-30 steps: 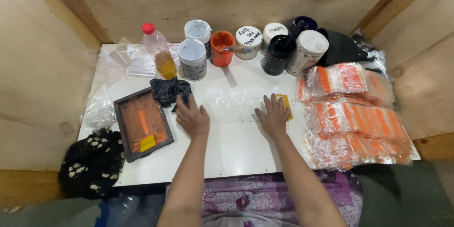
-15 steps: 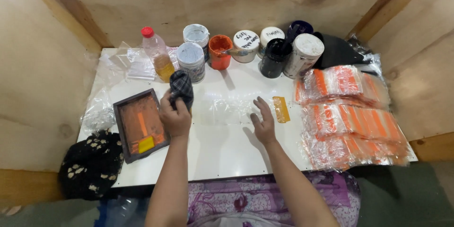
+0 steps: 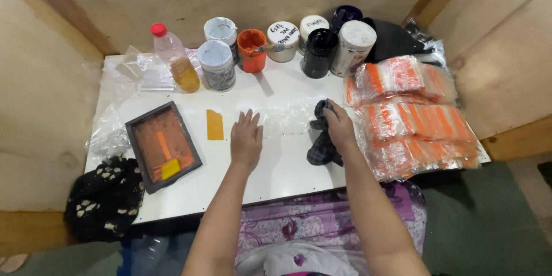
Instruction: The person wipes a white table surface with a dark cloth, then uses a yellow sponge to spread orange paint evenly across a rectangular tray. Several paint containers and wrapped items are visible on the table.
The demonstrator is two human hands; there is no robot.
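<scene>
My left hand (image 3: 246, 139) lies flat on the white table (image 3: 287, 167), fingers spread, touching the edge of a clear plastic sheet (image 3: 284, 119). A small yellow-orange card (image 3: 214, 125) lies just left of it. My right hand (image 3: 340, 126) grips a dark checked cloth (image 3: 322, 145) that hangs down onto the table beside the plastic sheet. A dark-framed printing screen (image 3: 164, 145) stained orange, with a yellow piece on it, lies at the left.
Several paint jars (image 3: 252, 50) and a bottle of amber liquid (image 3: 177, 60) stand along the back. Stacked orange-and-clear packets (image 3: 414, 116) fill the right side. A black patterned bag (image 3: 103, 198) sits at the front left. Plywood walls enclose the table.
The dark cloth has gone from my left hand to my right hand. The yellow card now lies to the left of my left hand, which has come down flat on the table.
</scene>
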